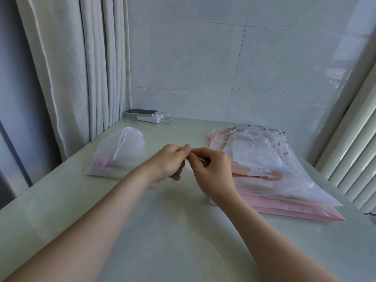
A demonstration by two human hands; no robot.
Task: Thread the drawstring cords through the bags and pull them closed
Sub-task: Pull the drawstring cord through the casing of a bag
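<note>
Field notes, head view.

- Hands: left hand (168,162) and right hand (212,170) are together above the middle of the table (183,231), fingertips meeting and all fingers curled in. Both pinch something thin and pale. I take it for a cord (202,159), but only a sliver shows by the right fingers.
- No bag is in either hand, as far as I can make out.
- Task's things: the stack of bags (284,180) lies flat to the right of the hands, its near-left edge just beside the right wrist. Its long axis runs from far-centre to near-right. The gathered mouths and loose loops are at the far end, the plain bottoms toward me.
- The right hand is clearly the nearer one, so I judge the next bag comes off the top with a short reach right and slightly away.
- One closed bag (120,153) lies to the left, apart from the left hand. Its mouth is cinched at the far end and its white string trails toward me across it.
- Far left corner: phone (141,112) resting on a power bank (149,119), well clear of the work.

Hard to make out:
- The cord's length and its free ends, which are hidden inside the fingers.
- How many bags the stack holds.
- Whether the top ones already carry cords; the translucent layers blur together.
</note>
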